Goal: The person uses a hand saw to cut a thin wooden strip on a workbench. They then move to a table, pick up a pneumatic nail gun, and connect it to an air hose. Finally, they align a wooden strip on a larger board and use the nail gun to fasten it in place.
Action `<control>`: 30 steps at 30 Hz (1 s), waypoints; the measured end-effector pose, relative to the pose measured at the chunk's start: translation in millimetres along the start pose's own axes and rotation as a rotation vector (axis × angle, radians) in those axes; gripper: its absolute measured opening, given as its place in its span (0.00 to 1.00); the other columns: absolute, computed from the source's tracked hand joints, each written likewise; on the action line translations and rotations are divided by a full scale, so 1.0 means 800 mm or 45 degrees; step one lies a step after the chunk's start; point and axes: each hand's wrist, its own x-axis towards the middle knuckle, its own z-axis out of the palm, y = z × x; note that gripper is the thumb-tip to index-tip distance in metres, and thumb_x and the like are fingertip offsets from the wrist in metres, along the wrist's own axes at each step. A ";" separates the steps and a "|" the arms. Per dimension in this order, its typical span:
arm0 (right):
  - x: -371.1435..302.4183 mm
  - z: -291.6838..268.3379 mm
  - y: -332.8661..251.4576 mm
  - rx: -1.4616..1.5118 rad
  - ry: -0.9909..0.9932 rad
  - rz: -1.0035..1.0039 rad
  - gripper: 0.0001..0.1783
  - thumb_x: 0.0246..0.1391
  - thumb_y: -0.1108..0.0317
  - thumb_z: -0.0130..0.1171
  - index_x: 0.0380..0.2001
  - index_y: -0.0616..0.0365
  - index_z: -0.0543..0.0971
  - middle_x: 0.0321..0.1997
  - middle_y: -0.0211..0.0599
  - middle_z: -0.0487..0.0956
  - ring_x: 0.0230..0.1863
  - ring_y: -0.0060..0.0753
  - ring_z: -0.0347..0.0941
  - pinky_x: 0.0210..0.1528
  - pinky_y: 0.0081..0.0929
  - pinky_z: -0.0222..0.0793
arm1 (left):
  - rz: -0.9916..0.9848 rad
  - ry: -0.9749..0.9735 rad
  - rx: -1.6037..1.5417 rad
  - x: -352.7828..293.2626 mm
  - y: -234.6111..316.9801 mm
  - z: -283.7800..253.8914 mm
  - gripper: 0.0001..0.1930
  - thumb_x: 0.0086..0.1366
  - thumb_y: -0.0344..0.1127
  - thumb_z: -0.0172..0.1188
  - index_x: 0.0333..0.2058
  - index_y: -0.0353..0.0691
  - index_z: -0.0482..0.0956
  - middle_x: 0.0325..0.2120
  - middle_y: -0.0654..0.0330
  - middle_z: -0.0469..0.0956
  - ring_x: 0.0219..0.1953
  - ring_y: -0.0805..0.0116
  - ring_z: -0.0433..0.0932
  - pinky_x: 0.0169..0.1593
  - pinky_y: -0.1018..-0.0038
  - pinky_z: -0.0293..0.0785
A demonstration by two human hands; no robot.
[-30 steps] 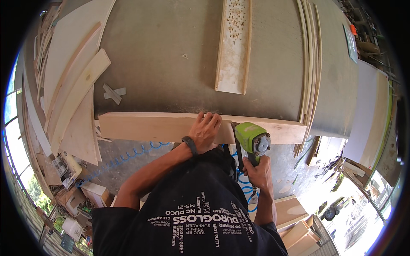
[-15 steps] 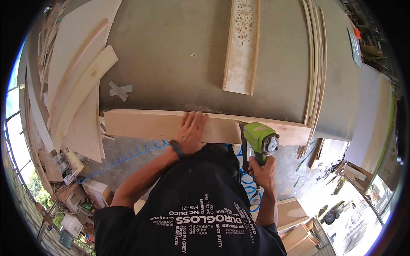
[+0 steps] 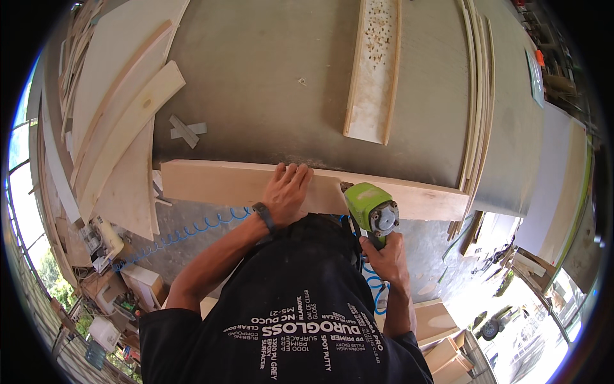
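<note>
A long pale wooden board [image 3: 224, 181] lies along the near edge of the grey tabletop, its broad side facing me. My left hand [image 3: 288, 192] is closed over it near the middle, with the fingertips bent over its far edge and a dark band on the wrist. To the right, my right hand [image 3: 388, 257] is wrapped round the handle of a green air nail gun [image 3: 369, 203]. The gun's nose is against or just over the board's face, a short way right of my left hand; contact is hard to make out.
A shallow wooden channel [image 3: 371, 115] with small scattered bits lies on the tabletop [image 3: 256, 83]. Long thin strips [image 3: 476, 102] run along the right. Curved panels [image 3: 131, 121] and two crossed offcuts [image 3: 185, 131] lie left. A blue coiled hose [image 3: 192, 228] hangs below.
My right hand has moved the nail gun left along the board, closer to my left hand. My left hand stays on the board, its fingers a little more bent. The view has shifted slightly.
</note>
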 end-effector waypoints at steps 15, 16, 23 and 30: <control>0.004 0.011 -0.008 -0.057 0.012 -0.094 0.15 0.51 0.65 0.67 0.29 0.69 0.79 0.20 0.53 0.79 0.22 0.54 0.79 0.28 0.41 0.72 | 0.028 0.006 0.004 0.000 -0.003 0.001 0.42 0.36 0.40 0.74 0.52 0.30 0.70 0.45 0.52 0.69 0.50 0.55 0.69 0.59 0.57 0.61; 0.004 0.011 -0.007 -0.064 0.004 -0.077 0.15 0.51 0.65 0.67 0.29 0.69 0.78 0.20 0.53 0.79 0.22 0.54 0.79 0.28 0.41 0.72 | 0.022 -0.019 -0.012 -0.001 -0.002 0.000 0.41 0.38 0.38 0.74 0.53 0.30 0.69 0.45 0.52 0.68 0.51 0.55 0.68 0.60 0.57 0.61; 0.003 0.014 -0.011 -0.041 0.007 -0.042 0.14 0.51 0.65 0.67 0.27 0.69 0.78 0.20 0.53 0.79 0.22 0.54 0.79 0.27 0.41 0.71 | 0.021 -0.031 0.008 0.000 -0.004 0.000 0.41 0.38 0.40 0.75 0.52 0.31 0.69 0.45 0.53 0.68 0.51 0.56 0.68 0.59 0.57 0.61; 0.004 0.015 -0.002 -0.083 0.029 -0.106 0.15 0.51 0.65 0.67 0.27 0.69 0.78 0.20 0.53 0.79 0.22 0.54 0.79 0.27 0.41 0.71 | 0.055 0.039 0.043 -0.001 -0.006 0.003 0.44 0.32 0.43 0.75 0.51 0.30 0.71 0.45 0.52 0.69 0.49 0.56 0.69 0.58 0.58 0.62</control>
